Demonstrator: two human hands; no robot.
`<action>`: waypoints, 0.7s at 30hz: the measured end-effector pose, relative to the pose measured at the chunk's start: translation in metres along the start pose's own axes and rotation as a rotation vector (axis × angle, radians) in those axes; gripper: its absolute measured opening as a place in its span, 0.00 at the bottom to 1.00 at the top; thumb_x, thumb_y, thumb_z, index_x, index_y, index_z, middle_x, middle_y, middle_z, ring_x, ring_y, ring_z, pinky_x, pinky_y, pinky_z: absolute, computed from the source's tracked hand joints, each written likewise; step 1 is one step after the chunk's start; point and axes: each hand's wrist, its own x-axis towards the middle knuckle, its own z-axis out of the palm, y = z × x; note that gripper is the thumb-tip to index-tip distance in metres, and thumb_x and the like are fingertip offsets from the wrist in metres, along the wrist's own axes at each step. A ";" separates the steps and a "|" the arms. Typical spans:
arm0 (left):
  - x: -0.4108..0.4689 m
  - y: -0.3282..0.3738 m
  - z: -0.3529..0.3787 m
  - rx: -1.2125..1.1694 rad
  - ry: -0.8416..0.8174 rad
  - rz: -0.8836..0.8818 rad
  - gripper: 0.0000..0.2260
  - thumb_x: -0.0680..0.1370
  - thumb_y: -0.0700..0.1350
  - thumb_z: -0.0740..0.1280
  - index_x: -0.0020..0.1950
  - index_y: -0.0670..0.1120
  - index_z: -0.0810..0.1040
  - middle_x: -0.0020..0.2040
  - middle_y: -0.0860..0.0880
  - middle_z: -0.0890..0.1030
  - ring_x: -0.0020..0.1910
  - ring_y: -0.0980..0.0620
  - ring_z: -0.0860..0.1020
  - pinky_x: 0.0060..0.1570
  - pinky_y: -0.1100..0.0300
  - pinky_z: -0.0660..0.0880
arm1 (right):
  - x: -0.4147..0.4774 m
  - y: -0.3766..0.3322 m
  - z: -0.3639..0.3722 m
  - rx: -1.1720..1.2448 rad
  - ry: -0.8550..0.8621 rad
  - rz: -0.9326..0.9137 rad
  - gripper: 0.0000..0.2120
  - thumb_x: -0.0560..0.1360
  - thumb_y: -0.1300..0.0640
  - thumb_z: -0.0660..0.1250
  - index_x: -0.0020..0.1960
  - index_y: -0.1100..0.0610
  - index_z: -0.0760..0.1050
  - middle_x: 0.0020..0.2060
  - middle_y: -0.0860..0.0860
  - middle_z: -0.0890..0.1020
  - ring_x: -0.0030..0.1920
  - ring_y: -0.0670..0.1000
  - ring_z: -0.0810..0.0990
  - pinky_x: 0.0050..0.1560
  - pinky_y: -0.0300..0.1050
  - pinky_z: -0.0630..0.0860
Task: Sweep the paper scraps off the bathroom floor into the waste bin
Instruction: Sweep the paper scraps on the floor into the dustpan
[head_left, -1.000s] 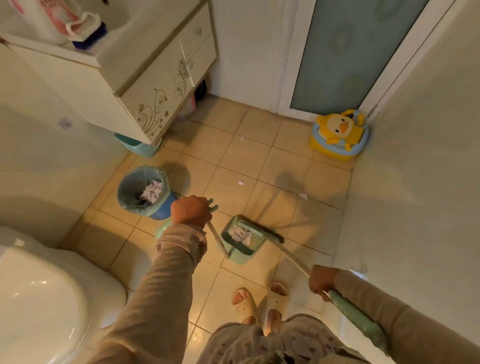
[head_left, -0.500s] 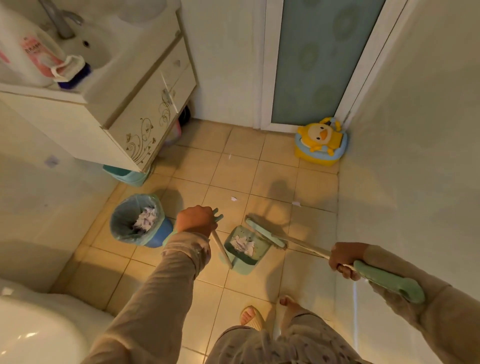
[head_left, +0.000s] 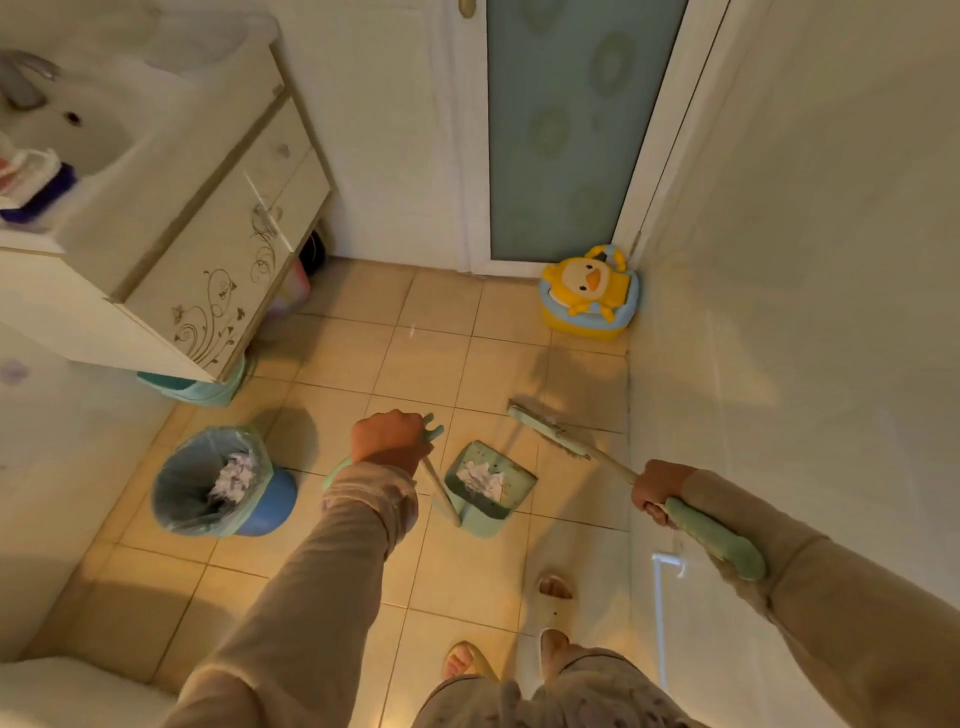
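Note:
My left hand (head_left: 387, 439) grips the top of the green dustpan's long handle. The dustpan (head_left: 485, 491) rests on the tiled floor with crumpled paper scraps (head_left: 480, 478) inside it. My right hand (head_left: 657, 488) holds the green broom handle (head_left: 711, 540). The broom head (head_left: 545, 431) is out over the floor to the right of and beyond the dustpan, apart from it. The blue waste bin (head_left: 218, 483), lined with a bag, stands left of my left hand and holds crumpled paper. One tiny white scrap (head_left: 412, 330) lies on a far tile.
A sink cabinet (head_left: 208, 260) overhangs the floor at the left, with a teal basin (head_left: 197, 387) under it. A yellow duck potty (head_left: 589, 293) sits in the far right corner by the door (head_left: 561, 130). The wall runs close on the right. The toilet (head_left: 67, 693) is at lower left. My slippered feet (head_left: 553, 597) stand below the dustpan.
The broom head has swung away from the dustpan's mouth, to the right and farther out. My right hand rose and moved right. The dustpan stayed on the floor with the scraps.

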 end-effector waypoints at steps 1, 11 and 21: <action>0.006 0.005 -0.003 -0.002 -0.007 -0.008 0.15 0.78 0.54 0.62 0.59 0.47 0.77 0.55 0.47 0.81 0.54 0.47 0.79 0.52 0.57 0.75 | 0.004 0.001 -0.009 -0.006 0.012 0.003 0.18 0.73 0.67 0.56 0.25 0.60 0.64 0.13 0.51 0.70 0.23 0.49 0.68 0.27 0.39 0.64; 0.041 0.043 -0.020 0.011 -0.030 -0.007 0.14 0.79 0.51 0.62 0.60 0.46 0.77 0.56 0.47 0.81 0.55 0.47 0.80 0.54 0.57 0.75 | 0.041 0.000 -0.071 0.362 0.026 -0.244 0.13 0.74 0.70 0.57 0.34 0.58 0.67 0.11 0.46 0.73 0.17 0.42 0.73 0.20 0.28 0.68; 0.062 0.043 -0.015 0.008 0.000 0.023 0.13 0.80 0.48 0.60 0.60 0.44 0.77 0.56 0.45 0.82 0.55 0.45 0.80 0.53 0.57 0.75 | 0.043 -0.021 -0.034 0.299 -0.129 -0.149 0.13 0.74 0.69 0.57 0.32 0.59 0.67 0.12 0.46 0.72 0.17 0.42 0.71 0.20 0.30 0.68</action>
